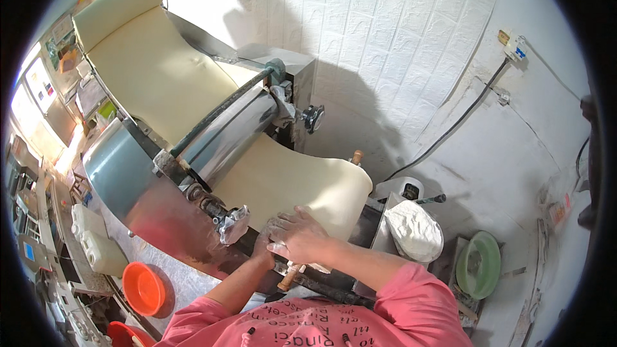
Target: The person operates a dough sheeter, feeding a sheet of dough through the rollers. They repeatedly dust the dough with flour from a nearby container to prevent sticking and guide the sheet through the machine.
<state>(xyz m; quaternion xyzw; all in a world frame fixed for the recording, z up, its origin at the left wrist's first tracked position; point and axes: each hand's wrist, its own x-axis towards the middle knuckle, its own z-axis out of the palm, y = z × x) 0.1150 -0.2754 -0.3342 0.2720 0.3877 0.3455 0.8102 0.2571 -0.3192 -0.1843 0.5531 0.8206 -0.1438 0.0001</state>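
A broad, pale yellow dough sheet (294, 180) runs out of the metal rollers (231, 140) of a dough sheeting machine and curves over a roll at the front. My right hand (303, 233) lies over its left edge, fingers stretched out, with a dusting of flour on the skin. Beneath and beside it is my left hand (264, 246), largely covered, so its fingers cannot be made out. The two hands touch each other. A wooden handle (288, 279) sticks out from the front roll just below them. Behind the rollers, more dough (159, 67) slopes down from a thick upper roll (120, 7).
A plastic-wrapped adjusting knob (234, 225) juts out close to my left hand; another knob (313, 118) is across the machine. To the right are a heap of white flour (414, 231) and a green basin (478, 265). Orange basin (143, 289) and plastic jugs (102, 253) stand left.
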